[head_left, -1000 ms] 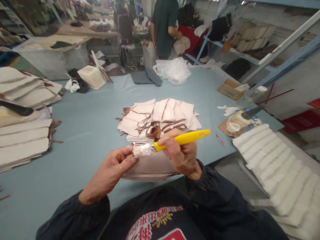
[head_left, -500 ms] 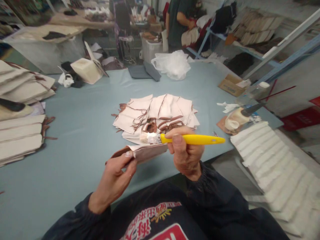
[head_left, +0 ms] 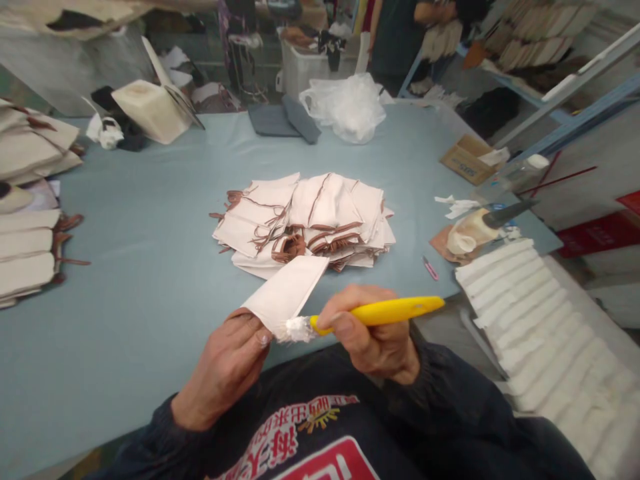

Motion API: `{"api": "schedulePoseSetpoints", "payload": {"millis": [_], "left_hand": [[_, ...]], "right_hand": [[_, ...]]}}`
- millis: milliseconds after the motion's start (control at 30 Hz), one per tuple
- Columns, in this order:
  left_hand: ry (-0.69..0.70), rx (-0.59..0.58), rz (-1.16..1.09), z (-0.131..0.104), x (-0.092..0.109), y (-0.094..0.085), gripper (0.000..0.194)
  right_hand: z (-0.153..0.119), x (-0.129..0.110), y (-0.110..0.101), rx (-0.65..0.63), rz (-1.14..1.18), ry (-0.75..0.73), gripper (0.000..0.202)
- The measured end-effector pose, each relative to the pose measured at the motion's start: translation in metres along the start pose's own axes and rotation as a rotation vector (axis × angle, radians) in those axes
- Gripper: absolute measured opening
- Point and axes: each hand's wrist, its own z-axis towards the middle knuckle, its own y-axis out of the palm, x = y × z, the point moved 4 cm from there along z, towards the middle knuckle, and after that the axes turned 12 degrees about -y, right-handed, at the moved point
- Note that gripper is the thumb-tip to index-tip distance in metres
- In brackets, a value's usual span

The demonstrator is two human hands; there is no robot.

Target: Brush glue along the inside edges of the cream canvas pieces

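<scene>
1. Head cam: L hand – fingers pinched on the near end of a cream piece, bit of brown showing there.
2. R hand – fingers wrapped round a yellow-handled brush, bristles w/ white stuff right at the piece's near edge.
3. Piece's far end overlaps the pile of similar pcs on the table in this view, can't tell if touching.
</scene>
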Motion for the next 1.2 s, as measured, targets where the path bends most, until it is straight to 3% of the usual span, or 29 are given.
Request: {"api": "schedulePoseSetpoints", "payload": {"millis": [100, 233, 333, 400, 567, 667, 800, 933, 1033, 1133, 1200], "left_hand": [[-0.002, 0.008, 0.000, 0.000, 0.001, 0.005, 0.024], [-0.033, 0.038, -0.025, 0.003, 0.000, 0.008, 0.023], [-0.050, 0.021, -0.035, 0.005, 0.000, 0.011, 0.023], [-0.047, 0.031, -0.026, 0.005, 0.001, 0.012, 0.024], [-0.015, 0.072, 0.009, 0.001, 0.002, 0.015, 0.025], [-0.016, 0.071, 0.012, 0.000, 0.001, 0.018, 0.025], [-0.036, 0.074, 0.012, -0.002, 0.000, 0.020, 0.023], [-0.044, 0.080, 0.007, -0.002, -0.001, 0.020, 0.024], [-0.067, 0.081, 0.005, -0.004, -0.003, 0.018, 0.025], [-0.099, 0.086, -0.041, -0.008, -0.005, 0.018, 0.026], [-0.209, 0.101, -0.118, -0.010, -0.009, 0.017, 0.023]], "right_hand": [[-0.003, 0.007, -0.002, 0.083, 0.000, -0.003, 0.028], [-0.014, 0.003, 0.010, 0.029, 0.059, -0.077, 0.025], [-0.021, 0.001, 0.010, 0.036, 0.105, -0.040, 0.025], [-0.024, 0.007, 0.006, 0.059, 0.094, 0.061, 0.024], [-0.034, 0.042, 0.001, 0.168, 0.171, 0.498, 0.030], [-0.036, 0.056, -0.004, 0.176, 0.163, 0.625, 0.036], [-0.028, 0.049, -0.013, 0.226, 0.167, 0.629, 0.038], [-0.021, 0.040, -0.003, 0.185, 0.255, 0.618, 0.040], [-0.024, 0.049, 0.007, 0.153, 0.176, 0.564, 0.040], [-0.031, 0.065, 0.004, 0.199, 0.091, 0.549, 0.039], [-0.034, 0.071, -0.001, 0.215, 0.069, 0.546, 0.037]]}}
